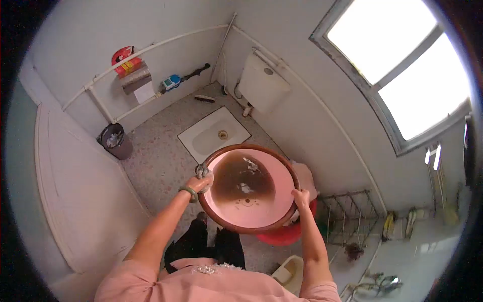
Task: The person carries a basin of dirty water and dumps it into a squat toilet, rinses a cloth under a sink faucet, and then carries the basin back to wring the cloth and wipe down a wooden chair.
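A large round basin [231, 220], pink inside with a brown rim, is held up in front of me between both hands. Murky brown water [236, 176] lies in it, with light glinting off the surface. My left hand [202, 182] is closed on the left rim, and a wet greyish wad [202, 171], perhaps a cloth, is bunched at its fingers. A bracelet [189, 193] circles that wrist. On the right rim my right hand [301, 197] is closed too, its fingers partly hidden beyond the edge.
Just past the basin, a squat toilet [188, 136] is set into the speckled floor, with a cistern [261, 83] behind. A bin [116, 143] stands left. Below right are a red tub [282, 236] and a metal rack [347, 214]. A brush [205, 98] lies by the wall.
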A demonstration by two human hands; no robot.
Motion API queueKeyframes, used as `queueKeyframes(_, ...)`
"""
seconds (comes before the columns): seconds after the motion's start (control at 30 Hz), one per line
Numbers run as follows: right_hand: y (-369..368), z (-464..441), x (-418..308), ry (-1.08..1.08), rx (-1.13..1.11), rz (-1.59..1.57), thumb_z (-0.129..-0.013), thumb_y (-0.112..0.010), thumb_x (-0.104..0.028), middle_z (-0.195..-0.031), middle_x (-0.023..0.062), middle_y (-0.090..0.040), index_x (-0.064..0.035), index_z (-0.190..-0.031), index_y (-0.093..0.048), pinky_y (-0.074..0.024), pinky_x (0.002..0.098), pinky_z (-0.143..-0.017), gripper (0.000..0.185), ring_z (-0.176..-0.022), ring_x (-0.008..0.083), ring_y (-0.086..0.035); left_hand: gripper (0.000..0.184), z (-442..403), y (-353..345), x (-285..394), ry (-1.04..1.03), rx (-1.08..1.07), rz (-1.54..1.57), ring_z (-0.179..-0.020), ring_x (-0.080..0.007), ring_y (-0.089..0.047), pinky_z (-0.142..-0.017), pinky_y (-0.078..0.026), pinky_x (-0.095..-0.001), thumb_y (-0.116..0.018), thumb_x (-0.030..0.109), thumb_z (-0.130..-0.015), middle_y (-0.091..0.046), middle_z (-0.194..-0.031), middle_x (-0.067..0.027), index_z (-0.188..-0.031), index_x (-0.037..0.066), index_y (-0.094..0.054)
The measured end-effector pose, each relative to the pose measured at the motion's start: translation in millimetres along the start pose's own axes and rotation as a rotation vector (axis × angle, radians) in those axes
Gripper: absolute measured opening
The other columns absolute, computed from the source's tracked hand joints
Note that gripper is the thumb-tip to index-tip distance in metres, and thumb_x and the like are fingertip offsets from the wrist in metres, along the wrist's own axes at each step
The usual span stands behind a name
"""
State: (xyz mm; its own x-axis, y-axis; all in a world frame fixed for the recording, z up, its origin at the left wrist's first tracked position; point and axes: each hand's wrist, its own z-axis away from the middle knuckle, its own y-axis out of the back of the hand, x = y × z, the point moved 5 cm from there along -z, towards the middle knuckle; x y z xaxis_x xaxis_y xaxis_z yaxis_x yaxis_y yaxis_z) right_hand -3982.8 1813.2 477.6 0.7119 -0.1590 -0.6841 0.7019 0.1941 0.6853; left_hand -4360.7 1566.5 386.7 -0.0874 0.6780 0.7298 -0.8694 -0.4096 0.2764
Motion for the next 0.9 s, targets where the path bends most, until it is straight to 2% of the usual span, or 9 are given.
queueKeyframes(0.27, -112, -183, -60, -0.020, -0.131, 0.119, -0.058, -0.065, -0.023, -0.062, 0.0144, -0.059, 0.0051, -0.063, -0.059, -0.0451, 0.0366, -0.059, 0.029, -0.061, 0.0234, -0.059, 0.041, -127, -10, 36, 0.173, 0.195, 0.314, -0.064, -0.0158, -0.054, -0.056, -0.043, -0.0302, -0.062, 0.041, -0.065, -0.059, -0.074, -0.0048, -0.082, 0.003, -0.062)
queueKeyframes(0.53, -223, -336, -52, 0.156, -0.269, 0.563, -0.062, -0.065, -0.034, -0.073, 0.0202, -0.062, 0.0048, -0.071, -0.061, -0.0465, 0.0402, -0.063, 0.040, -0.072, 0.0332, -0.061, 0.055, -227, -84, -3, 0.350, 0.217, 0.757, -0.080, -0.0208, -0.055, -0.069, -0.043, -0.0330, -0.063, 0.040, -0.068, -0.059, -0.094, -0.0094, -0.106, 0.001, -0.056)
queueKeyframes(0.6, -250, -354, -56, 0.028, -0.291, 0.583, -0.063, -0.057, -0.015, -0.084, 0.0144, -0.063, 0.0095, -0.087, -0.059, -0.0458, 0.0347, -0.071, 0.034, -0.081, 0.0234, -0.061, 0.055, -223, -85, 18, 0.558, 0.205, 0.693, -0.080, -0.0207, -0.056, -0.068, -0.043, -0.0334, -0.065, 0.040, -0.067, -0.059, -0.094, -0.0093, -0.105, 0.002, -0.057)
queueKeyframes(0.63, -262, -356, -71, 0.050, -0.305, 0.595, -0.063, -0.057, -0.015, -0.084, 0.0144, -0.063, 0.0095, -0.087, -0.059, -0.0458, 0.0347, -0.071, 0.034, -0.081, 0.0234, -0.061, 0.051, -226, -84, 14, 0.561, 0.406, 0.772, -0.077, -0.0213, -0.054, -0.067, -0.043, -0.0344, -0.066, 0.038, -0.066, -0.058, -0.091, -0.0091, -0.102, 0.002, -0.058)
queueKeyframes(0.7, -273, -355, -89, -0.008, -0.311, 0.616, -0.064, -0.058, -0.015, -0.091, 0.0159, -0.062, 0.0086, -0.091, -0.058, -0.0461, 0.0343, -0.072, 0.036, -0.084, 0.0226, -0.060, 0.052, -248, -94, -3, 0.586, 0.347, 0.922, -0.080, -0.0219, -0.054, -0.069, -0.043, -0.0350, -0.067, 0.037, -0.066, -0.058, -0.094, -0.0097, -0.104, 0.002, -0.058)
queueKeyframes(0.77, -321, -437, -1, 0.480, -0.458, 1.014, -0.073, -0.054, -0.032, -0.087, 0.0137, -0.063, -0.0016, -0.089, -0.062, -0.0471, 0.0394, -0.067, 0.035, -0.081, 0.0312, -0.060, 0.053, -277, -112, -23, 0.606, 0.283, 1.064, -0.083, -0.0225, -0.054, -0.071, -0.043, -0.0357, -0.067, 0.037, -0.066, -0.058, -0.096, -0.0104, -0.105, 0.002, -0.057)
queueKeyframes(0.8, -343, -473, 40, 0.752, -0.452, 1.178, -0.077, -0.052, -0.040, -0.086, 0.0126, -0.064, -0.0067, -0.088, -0.064, -0.0477, 0.0420, -0.065, 0.037, -0.080, 0.0356, -0.061, 0.056, -294, -120, -29, 0.527, 0.248, 1.079, -0.080, -0.0252, -0.055, -0.063, -0.045, -0.0382, -0.068, 0.039, -0.066, -0.057, -0.099, -0.0121, -0.107, 0.003, -0.056)
queueKeyframes(0.83, -317, -454, -11, 0.371, -0.392, 0.910, -0.077, -0.052, -0.039, -0.084, 0.0118, -0.063, -0.0070, -0.087, -0.063, -0.0467, 0.0411, -0.063, 0.035, -0.078, 0.0340, -0.059, 0.059, -305, -127, -31, 0.446, 0.214, 1.092, -0.077, -0.0278, -0.057, -0.055, -0.047, -0.0407, -0.068, 0.042, -0.065, -0.056, -0.103, -0.0138, -0.108, 0.004, -0.054)
queueKeyframes(0.9, -307, -441, -46, 0.126, -0.343, 0.640, -0.077, -0.053, -0.037, -0.081, 0.0104, -0.062, -0.0075, -0.085, -0.061, -0.0448, 0.0393, -0.058, 0.031, -0.073, 0.0309, -0.057, 0.052, -315, -131, -20, 0.541, 0.284, 1.077, -0.077, -0.0232, -0.056, -0.060, -0.046, -0.0369, -0.067, 0.040, -0.066, -0.057, -0.097, -0.0108, -0.102, 0.004, -0.057)
